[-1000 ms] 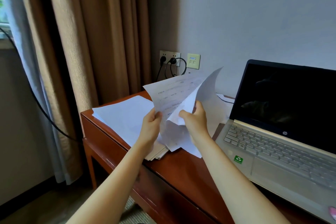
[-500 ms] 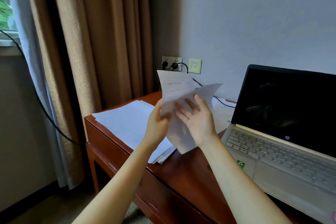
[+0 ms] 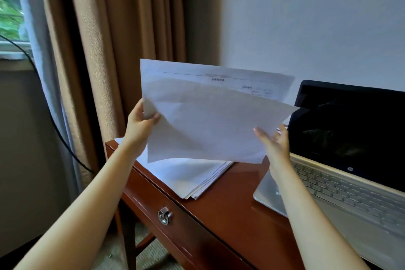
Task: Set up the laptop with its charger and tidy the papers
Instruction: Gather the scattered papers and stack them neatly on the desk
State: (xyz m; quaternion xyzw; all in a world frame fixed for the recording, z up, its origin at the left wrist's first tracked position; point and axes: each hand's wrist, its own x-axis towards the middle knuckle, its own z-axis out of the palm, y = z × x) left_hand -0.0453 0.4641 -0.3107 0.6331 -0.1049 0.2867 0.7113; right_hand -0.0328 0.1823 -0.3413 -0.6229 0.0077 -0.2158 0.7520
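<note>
The thin white printed paper sheets (image 3: 208, 127) are held in the air, long axis running left to right, tilted slightly down toward the right. At least two sheets overlap. The rear one shows a ruled line and small print along its top edge, and the front one sags between the grips, as limp paper does.

The left hand (image 3: 140, 123) pinches the left edge, with the thumb on the near face. The right hand (image 3: 275, 142) meets the lower right edge with its fingers extended and spread. A firm pinch there cannot be confirmed.

The flat white paper stack (image 3: 197, 180) lies directly below the held sheets, its corners fanned unevenly and its long axis diagonal to the front edge. The left hand is the nearer to it. Judged from this layout, the coming move is a straight descent, with the sheets rotated to match the stack's diagonal.

The stack rests on the glossy reddish-brown wooden tabletop (image 3: 236, 204). The open silver laptop with dark screen (image 3: 350, 182) stands just beside the right hand. A small metal drawer pull (image 3: 164, 216) sits in the front panel, and tan fabric curtains (image 3: 98, 50) hang to the left.
</note>
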